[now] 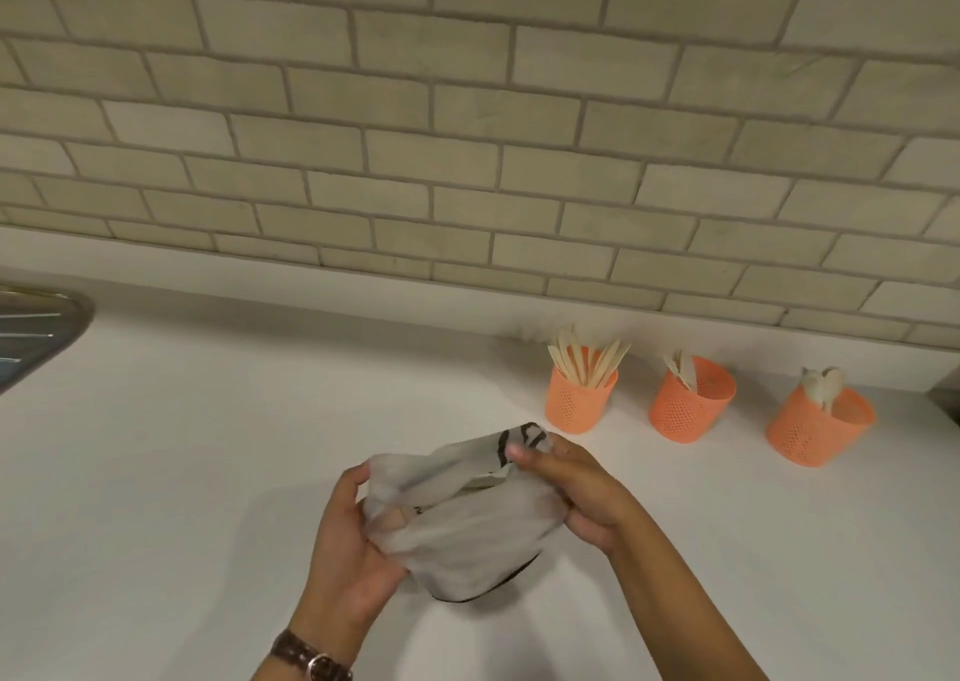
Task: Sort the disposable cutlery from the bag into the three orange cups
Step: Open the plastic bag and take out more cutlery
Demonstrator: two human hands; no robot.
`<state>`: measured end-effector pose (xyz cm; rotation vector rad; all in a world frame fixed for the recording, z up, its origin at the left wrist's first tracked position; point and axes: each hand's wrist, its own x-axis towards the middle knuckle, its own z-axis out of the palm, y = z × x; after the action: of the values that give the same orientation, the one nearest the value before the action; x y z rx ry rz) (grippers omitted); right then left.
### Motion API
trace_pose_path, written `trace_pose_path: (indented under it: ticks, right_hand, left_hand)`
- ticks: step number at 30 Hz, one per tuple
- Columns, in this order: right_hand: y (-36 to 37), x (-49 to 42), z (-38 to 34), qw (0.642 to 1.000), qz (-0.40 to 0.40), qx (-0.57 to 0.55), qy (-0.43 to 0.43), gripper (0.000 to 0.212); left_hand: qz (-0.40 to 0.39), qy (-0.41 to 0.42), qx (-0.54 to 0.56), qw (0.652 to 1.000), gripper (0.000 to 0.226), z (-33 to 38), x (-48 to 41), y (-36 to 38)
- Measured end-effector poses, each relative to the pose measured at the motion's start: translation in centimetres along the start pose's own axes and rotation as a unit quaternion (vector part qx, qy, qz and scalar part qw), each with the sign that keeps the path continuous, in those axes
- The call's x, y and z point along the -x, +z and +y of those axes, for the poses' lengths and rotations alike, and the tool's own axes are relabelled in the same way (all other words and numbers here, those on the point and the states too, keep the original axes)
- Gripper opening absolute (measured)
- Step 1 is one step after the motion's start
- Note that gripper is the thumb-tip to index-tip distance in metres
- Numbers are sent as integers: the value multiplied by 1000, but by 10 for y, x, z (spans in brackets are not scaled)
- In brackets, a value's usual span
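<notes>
A grey, half-transparent bag (pixel 467 530) with black print is held above the white counter, near the middle. My left hand (pixel 345 550) grips its left side, with some fingers showing through the film. My right hand (pixel 571 488) pinches its upper right edge. Three orange perforated cups stand in a row at the right, near the wall. The left cup (pixel 579 402) holds several wooden knives. The middle cup (pixel 688 405) holds a few wooden forks. Pale spoons stick out of the right cup (pixel 815 431). What is inside the bag cannot be made out.
The white counter (pixel 208 472) stretches left to a steel sink drainer (pixel 36 337) at the left edge. A tiled brick-pattern wall (pixel 467 135) rises behind the cups. A watch is on my left wrist (pixel 311 657).
</notes>
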<state>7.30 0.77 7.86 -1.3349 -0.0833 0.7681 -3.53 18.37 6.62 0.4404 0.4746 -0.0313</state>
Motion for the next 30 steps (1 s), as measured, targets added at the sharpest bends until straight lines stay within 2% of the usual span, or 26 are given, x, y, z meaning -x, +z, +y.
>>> trace_pose_path:
  ticks: [1,3,6,7,9,11,16,18,20,22,24,25,26,27,29,30]
  right_hand:
    - [-3,0,5,994,21,104,-18,39]
    - [-9,2,21,960,102,256,-50,45]
    - [-14,12,43,908,175,363,-115,41]
    - [-17,15,49,878,202,411,-141,38]
    - [-20,20,54,820,231,486,-194,30]
    - [-16,21,53,812,221,496,-214,26]
    - [-2,13,35,908,221,313,-171,34]
    - [-5,6,22,952,221,185,-108,33]
    - [-9,-1,14,986,167,21,-11,33]
    - [-12,-5,14,984,108,-115,80,33]
    - [-14,-9,21,962,82,-217,143,34]
    - [-15,-10,27,950,77,-256,163,33]
    - [-15,-13,34,941,76,-282,172,31]
    - [-15,-15,42,934,78,-303,173,30]
    - [-11,-13,53,933,78,-312,164,28]
    - [-10,-11,58,945,92,-278,145,21]
  left_hand:
    - [9,22,-16,1000,40,0,-1,-7]
    - [25,65,-81,994,40,1,0,-29]
    - [72,117,-239,961,45,3,7,-53]
    - [110,142,-293,939,47,3,11,-57]
    - [183,209,-413,867,49,3,17,-61]
    - [197,266,-503,799,53,0,19,-56]
    - [158,364,-626,671,55,2,14,-42]
    - [155,362,-670,629,66,10,13,-42]
    - [164,316,-731,583,67,17,14,-42]
    - [196,244,-799,513,70,22,16,-41]
    - [183,186,-857,445,73,24,18,-41]
    - [161,155,-867,445,72,23,18,-39]
    - [132,119,-864,471,72,23,17,-37]
    - [101,81,-846,517,72,23,17,-36]
    - [42,46,-755,653,77,26,14,-39]
    - [19,42,-686,726,77,28,15,-39]
